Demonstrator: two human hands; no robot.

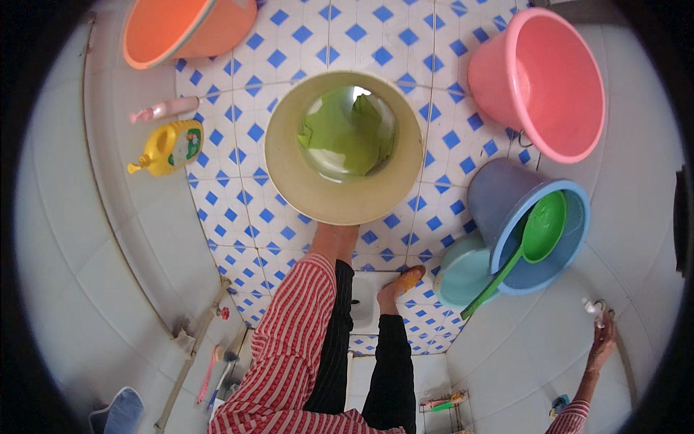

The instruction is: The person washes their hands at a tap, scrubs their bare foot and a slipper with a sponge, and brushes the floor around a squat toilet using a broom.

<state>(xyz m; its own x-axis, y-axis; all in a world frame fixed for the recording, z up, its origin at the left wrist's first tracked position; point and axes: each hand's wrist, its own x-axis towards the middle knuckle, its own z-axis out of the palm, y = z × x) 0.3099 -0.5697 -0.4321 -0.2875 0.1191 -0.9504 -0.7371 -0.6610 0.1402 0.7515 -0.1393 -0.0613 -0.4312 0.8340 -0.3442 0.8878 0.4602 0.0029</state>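
Note:
A cream plastic bucket [344,209] stands on the tiled floor in front of me, seen from above. Green cloth [347,135] lies in the clear water inside it. My left forearm, in a red-and-white striped sleeve, reaches to the bucket's near side, where the rim hides my left hand. At the far right, my right hand [603,337] has its fingers closed around a white tap [592,306] on the wall. My bare foot [405,281] rests beside the squat toilet [368,304]; the other foot is hidden behind the bucket.
A pink bucket [564,87] and a blue bucket [574,260] holding a green dipper [545,225] stand right, by a teal basin [461,276]. An orange tub [227,27], pink bottle [173,108] and yellow bottle [168,146] are left. A pipe [192,355] runs along the left wall.

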